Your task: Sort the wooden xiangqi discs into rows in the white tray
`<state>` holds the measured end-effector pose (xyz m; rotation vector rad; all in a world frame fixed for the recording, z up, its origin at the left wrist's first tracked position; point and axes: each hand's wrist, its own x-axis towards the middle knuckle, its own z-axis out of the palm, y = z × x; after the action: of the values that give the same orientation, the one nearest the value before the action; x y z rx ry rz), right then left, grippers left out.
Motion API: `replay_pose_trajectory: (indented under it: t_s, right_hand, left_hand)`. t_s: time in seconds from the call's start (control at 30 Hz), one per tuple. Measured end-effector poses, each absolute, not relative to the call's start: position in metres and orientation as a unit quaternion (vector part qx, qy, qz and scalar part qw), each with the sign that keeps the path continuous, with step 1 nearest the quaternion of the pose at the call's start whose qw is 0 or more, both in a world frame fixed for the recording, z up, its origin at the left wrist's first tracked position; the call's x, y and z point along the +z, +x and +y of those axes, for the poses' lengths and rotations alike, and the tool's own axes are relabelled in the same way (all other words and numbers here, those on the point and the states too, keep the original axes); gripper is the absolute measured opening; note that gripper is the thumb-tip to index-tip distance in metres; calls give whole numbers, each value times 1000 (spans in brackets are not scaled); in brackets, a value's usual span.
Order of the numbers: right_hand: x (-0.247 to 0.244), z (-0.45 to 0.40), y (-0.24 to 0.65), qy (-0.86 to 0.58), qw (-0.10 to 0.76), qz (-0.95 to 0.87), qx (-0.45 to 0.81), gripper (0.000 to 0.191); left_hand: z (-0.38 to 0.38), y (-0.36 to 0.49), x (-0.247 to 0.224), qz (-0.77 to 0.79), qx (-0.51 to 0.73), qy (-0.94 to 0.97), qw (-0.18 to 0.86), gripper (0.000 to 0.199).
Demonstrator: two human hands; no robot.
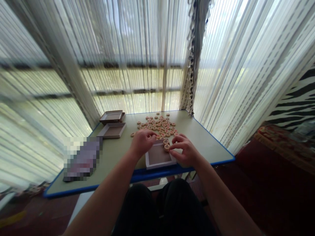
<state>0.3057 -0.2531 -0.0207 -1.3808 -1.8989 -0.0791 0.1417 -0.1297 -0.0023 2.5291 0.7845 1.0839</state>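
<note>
A shallow box with a white rim (148, 160) and a brown inside lies at the table's front edge. Two round wooden pieces with dark characters (166, 147) are at its right inner side, near the far corner. My right hand (184, 150) is at the box's right side, its thumb and fingers apart around the nearer piece and touching its edge. My left hand (143, 141) is over the far left corner of the box, fingers curled together; anything in them is hidden. Beyond both hands, many round wooden pieces (159, 124) are spread in a loose heap.
The pale table (209, 144) has a blue edge. At the back left stand an open shallow box (112, 130) and stacked box parts (112, 116). A blurred purple item (85, 159) lies at the left. Striped curtains (137, 59) hang behind the table.
</note>
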Motion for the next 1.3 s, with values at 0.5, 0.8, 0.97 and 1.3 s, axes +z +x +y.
replay_pose_trajectory:
  t_s: [0.5,0.8,0.97,1.3]
  right_hand:
    - [45,-129,288,-481,308,-820,44,17]
    - [8,-81,320,-546,306,-780,-11,18]
    - [-10,-87,336,-539,277,-796,-14,14]
    - [-3,-92,356,-623,245,-741,-48,14]
  left_hand:
    - [-37,107,44,412,479,755,177,27]
    - [-24,127,-4,378,356,848,108,26]
    - [-30,134,-17,352,301,884,67,21]
    - [-34,133,-19,360,283,887,57,23]
